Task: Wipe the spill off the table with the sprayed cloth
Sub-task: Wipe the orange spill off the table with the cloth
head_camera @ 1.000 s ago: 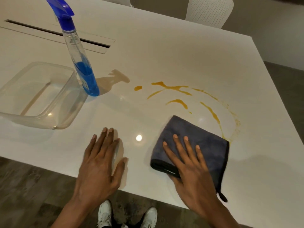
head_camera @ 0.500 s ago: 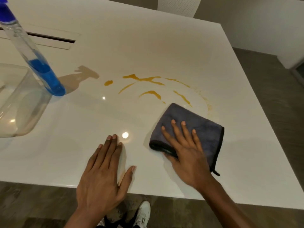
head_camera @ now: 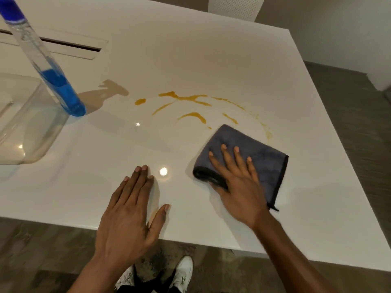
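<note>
An orange spill [head_camera: 190, 98] lies in streaks across the middle of the white table [head_camera: 190, 49], fading to a faint smear at its right end. A folded grey cloth [head_camera: 264, 157] lies just below and right of the streaks. My right hand [head_camera: 237, 187] presses flat on the cloth's near left part, fingers spread and thumb at its folded edge. My left hand [head_camera: 129, 212] rests flat on the bare table near the front edge, left of the cloth, holding nothing.
A spray bottle [head_camera: 57, 87] with blue liquid stands at the left, beside a clear plastic container [head_camera: 31, 132]. A long cable slot [head_camera: 69, 46] runs across the far left. A white chair [head_camera: 234, 7] stands behind the table. My shoes show below the front edge.
My right hand has slid the cloth over the right end of the spill, where the long streak is now a faint smear. The left hand stays flat on the table.
</note>
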